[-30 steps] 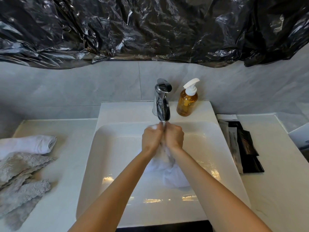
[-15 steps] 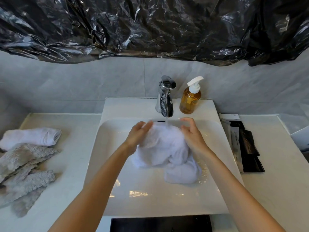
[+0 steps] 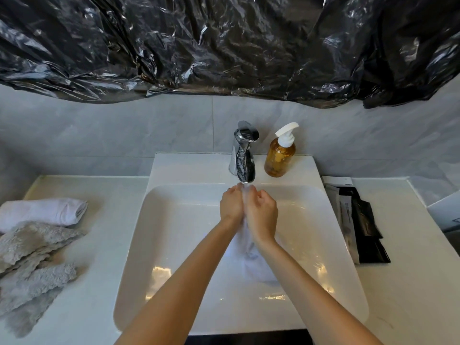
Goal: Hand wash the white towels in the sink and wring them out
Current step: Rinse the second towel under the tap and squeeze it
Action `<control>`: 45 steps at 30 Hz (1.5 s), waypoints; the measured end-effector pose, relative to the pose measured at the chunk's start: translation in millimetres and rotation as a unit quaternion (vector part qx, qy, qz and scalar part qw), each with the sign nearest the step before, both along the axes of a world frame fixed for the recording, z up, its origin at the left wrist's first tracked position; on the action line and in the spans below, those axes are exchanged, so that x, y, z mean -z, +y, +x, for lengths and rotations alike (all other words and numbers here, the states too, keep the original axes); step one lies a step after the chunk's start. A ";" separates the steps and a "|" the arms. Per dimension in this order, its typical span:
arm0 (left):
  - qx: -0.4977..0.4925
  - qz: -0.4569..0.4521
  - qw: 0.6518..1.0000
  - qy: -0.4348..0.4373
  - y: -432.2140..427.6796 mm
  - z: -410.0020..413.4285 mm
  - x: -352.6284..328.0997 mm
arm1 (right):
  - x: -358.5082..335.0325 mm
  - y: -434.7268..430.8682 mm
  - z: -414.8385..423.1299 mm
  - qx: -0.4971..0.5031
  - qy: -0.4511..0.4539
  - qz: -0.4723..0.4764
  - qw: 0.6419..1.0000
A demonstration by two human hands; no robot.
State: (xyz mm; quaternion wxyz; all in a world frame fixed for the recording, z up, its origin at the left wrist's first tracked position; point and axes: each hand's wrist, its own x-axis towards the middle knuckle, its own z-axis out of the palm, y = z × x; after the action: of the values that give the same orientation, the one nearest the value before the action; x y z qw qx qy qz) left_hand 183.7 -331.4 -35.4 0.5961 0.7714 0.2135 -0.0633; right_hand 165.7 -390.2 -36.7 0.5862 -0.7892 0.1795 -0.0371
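The white towel [image 3: 251,252] hangs bunched in the sink [image 3: 174,245] under the faucet [image 3: 245,165], left hand [image 3: 231,206] and right hand [image 3: 261,216] both clenched around it. Washing looks mid-way; a rolled towel [image 3: 44,210] waits on the counter, state unclear.

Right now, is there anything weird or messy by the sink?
Yes. Crinkled black plastic sheeting covers the wall above the faucet, an odd thing over a sink. Grey rags lie in a rumpled heap on the counter.

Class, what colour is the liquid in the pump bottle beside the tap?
Amber, with a white pump; the soap bottle shows in the head view.
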 end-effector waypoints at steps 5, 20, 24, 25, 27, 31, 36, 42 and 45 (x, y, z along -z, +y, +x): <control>-0.026 0.017 0.999 -0.012 -3.5 0.5 1.0 | 7.1 0.6 16.9 0.048 0.017 0.013 0.999; 0.283 0.126 0.949 0.059 89.0 -26.9 19.8 | -13.4 -50.1 44.4 -0.091 0.207 0.299 0.927; 0.237 0.048 0.970 0.004 101.0 -22.9 12.8 | -21.0 -63.3 25.7 -0.120 0.204 0.330 0.914; 0.196 -0.018 0.980 -0.019 100.7 -21.8 10.2 | -17.0 -65.7 26.4 -0.115 0.184 0.270 0.938; 0.093 -0.145 0.984 -0.037 94.2 -20.1 5.7 | -13.2 -69.6 24.8 -0.181 0.104 0.067 0.976; 0.022 -0.136 0.987 -0.082 64.3 -18.2 4.2 | -8.6 -56.4 8.5 -0.319 0.047 -0.194 0.926; 0.000 -0.125 0.986 -0.111 34.9 -14.0 -2.0 | -14.1 -32.2 1.9 -0.219 0.018 -0.024 0.975; -0.119 -0.132 0.984 0.006 10.1 3.8 7.2 | -5.5 -9.7 -8.0 -0.063 -0.003 -0.013 0.998; -0.162 -0.154 0.974 0.027 -2.9 5.8 11.3 | -0.6 0.1 -6.6 -0.016 -0.023 -0.077 0.997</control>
State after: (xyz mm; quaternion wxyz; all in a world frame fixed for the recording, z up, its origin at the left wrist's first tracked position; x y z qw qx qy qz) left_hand 189.6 -334.3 -46.8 0.7037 0.6239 0.3394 -0.0191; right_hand 159.1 -390.0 -36.1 0.5282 -0.8337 0.1496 -0.0597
